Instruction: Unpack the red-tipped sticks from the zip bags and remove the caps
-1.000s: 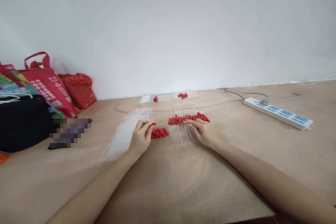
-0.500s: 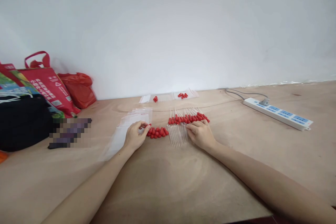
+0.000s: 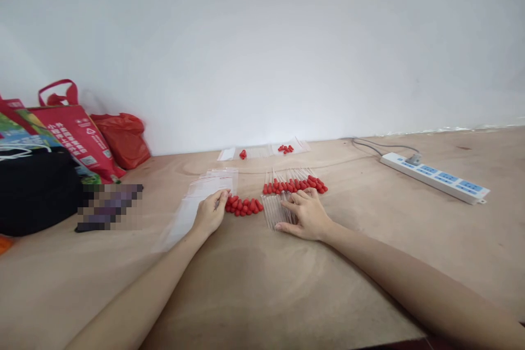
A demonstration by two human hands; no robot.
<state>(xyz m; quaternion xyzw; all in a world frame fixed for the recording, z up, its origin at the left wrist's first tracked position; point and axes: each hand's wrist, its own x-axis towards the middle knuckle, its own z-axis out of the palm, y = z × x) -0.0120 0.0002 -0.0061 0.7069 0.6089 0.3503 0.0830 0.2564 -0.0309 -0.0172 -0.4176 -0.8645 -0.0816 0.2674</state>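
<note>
While the right hand (image 3: 307,215) spreads its thumb and fingers apart over the bare thin sticks (image 3: 273,211) at the centre of the frame, the left hand (image 3: 210,213) curls at the left end of the loose red pieces (image 3: 246,207), just left of centre; I cannot tell whether its fingertips close on one. Sticks this slim probably roll easily, so a light, flat touch with even pressure seems best, with the left fingers nudging gently so that the pile does not scatter. Counted: two hands, one group of bare sticks, one loose red pile, one row of red-headed sticks (image 3: 287,186) just above centre, two small red clusters (image 3: 286,149) beyond it, and one power strip (image 3: 435,178) at the right. Single sticks overlap too much to number; the loose pile holds well over ten pieces.
</note>
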